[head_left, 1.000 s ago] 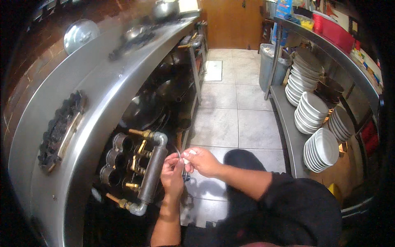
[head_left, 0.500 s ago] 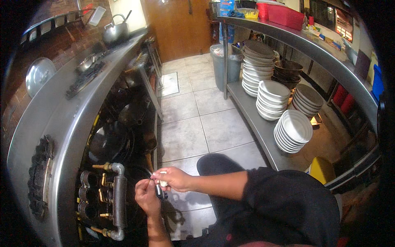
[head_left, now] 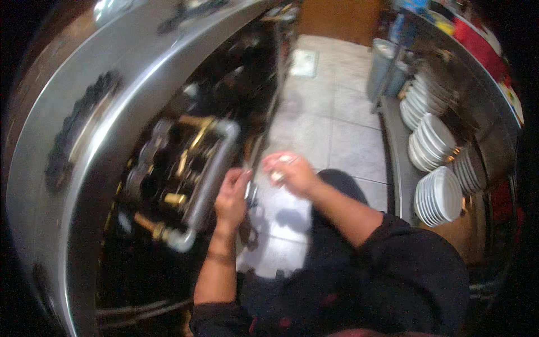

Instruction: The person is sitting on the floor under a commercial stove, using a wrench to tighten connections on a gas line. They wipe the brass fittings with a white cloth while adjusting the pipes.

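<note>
Head view: your left hand (head_left: pixel 232 196) has moved up against the grey gas pipe (head_left: pixel 209 182), fingers curled beside it. Your right hand (head_left: pixel 292 173), just right of the pipe, now pinches a small pale piece (head_left: pixel 277 176), too blurred to identify. White plate stacks (head_left: pixel 441 196) sit well right of the pipe.

white plate stacks (head_left: pixel 435 194) on steel shelf (head_left: pixel 393 168) | tiled floor (head_left: pixel 331 123) | grey bin (head_left: pixel 382 67), blurred, probably

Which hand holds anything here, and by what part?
Right hand pinches a small pale item in its fingertips; blur hides what. Left hand rests against the grey pipe.
</note>
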Demonstrator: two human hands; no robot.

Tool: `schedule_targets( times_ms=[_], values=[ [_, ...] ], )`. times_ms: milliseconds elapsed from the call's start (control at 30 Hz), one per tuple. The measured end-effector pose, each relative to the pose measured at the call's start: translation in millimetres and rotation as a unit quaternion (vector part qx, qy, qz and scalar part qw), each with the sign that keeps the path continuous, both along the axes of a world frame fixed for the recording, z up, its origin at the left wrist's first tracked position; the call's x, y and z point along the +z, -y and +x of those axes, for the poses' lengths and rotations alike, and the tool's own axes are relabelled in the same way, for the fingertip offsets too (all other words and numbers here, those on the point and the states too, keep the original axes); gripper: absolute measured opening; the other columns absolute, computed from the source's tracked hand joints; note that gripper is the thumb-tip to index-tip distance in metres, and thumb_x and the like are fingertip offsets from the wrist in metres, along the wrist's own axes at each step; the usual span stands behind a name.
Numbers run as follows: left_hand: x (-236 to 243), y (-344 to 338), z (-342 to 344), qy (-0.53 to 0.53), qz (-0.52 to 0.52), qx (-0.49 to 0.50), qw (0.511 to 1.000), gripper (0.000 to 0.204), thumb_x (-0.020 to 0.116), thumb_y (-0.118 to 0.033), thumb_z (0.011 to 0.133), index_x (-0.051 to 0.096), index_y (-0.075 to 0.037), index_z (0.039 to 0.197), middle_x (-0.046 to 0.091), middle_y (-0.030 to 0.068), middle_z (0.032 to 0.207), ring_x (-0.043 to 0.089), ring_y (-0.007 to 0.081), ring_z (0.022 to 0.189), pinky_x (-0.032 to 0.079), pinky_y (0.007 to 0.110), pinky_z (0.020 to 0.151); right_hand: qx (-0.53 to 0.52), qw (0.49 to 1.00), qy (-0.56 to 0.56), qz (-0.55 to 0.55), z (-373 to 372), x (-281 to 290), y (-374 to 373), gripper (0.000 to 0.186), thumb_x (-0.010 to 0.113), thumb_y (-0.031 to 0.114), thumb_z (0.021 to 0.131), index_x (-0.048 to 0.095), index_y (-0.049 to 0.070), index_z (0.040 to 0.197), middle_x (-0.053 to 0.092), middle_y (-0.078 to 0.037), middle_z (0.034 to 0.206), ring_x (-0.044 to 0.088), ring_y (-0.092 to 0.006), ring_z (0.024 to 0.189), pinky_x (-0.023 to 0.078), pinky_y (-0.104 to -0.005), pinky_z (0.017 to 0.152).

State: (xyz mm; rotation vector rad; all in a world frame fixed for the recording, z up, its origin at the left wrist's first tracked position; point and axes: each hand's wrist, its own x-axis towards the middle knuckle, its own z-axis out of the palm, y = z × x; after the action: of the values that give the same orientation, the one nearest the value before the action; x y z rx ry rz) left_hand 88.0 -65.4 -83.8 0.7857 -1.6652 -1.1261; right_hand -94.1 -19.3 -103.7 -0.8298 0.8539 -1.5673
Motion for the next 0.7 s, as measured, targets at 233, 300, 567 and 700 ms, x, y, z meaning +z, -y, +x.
schedule_targets(
  times_ms=[233,300,567,700],
  values=[
    [11,10,21,0.001,0.021,-0.016,1.000,0.008,0.058,-0.009,0.091,0.059,-0.001,0.091,0.066,0.0124,0.099,0.062,0.0159,0.089,0.048,0.030,0.086,0.063,0.997,-0.028,-0.023,0,21,6,0.020,0.060,0.013,0.090,0.061,0.000,0.106,0.066,-0.012,0.095,0.062,-0.0145,0.068,0.045,-0.0257,0.054],
    [-1,13,23,-0.028,0.014,-0.018,0.999,0.008,0.057,-0.008,0.091,0.060,0.000,0.090,0.066,0.0117,0.098,0.062,0.0168,0.088,0.049,0.030,0.084,0.065,0.996,-0.056,-0.021,1,21,5,0.021,0.061,0.014,0.090,0.061,0.000,0.106,0.066,-0.011,0.094,0.062,-0.0137,0.069,0.045,-0.0253,0.055],
    [-25,25,24,-0.039,-0.002,-0.014,0.999,0.008,0.057,-0.007,0.091,0.060,0.000,0.090,0.065,0.0111,0.097,0.063,0.0177,0.087,0.050,0.031,0.081,0.040,0.986,-0.153,-0.056,2,18,3,0.020,0.062,0.017,0.091,0.064,0.001,0.102,0.067,-0.007,0.090,0.060,-0.0104,0.068,0.044,-0.0228,0.058],
    [2,8,18,-0.071,0.010,-0.031,0.997,0.009,0.056,-0.008,0.092,0.061,0.000,0.090,0.065,0.0105,0.097,0.062,0.0176,0.088,0.049,0.031,0.083,0.049,0.984,-0.160,-0.066,1,15,3,0.019,0.064,0.015,0.089,0.064,0.001,0.101,0.065,-0.005,0.087,0.059,-0.0092,0.069,0.045,-0.0223,0.059]
  ],
)
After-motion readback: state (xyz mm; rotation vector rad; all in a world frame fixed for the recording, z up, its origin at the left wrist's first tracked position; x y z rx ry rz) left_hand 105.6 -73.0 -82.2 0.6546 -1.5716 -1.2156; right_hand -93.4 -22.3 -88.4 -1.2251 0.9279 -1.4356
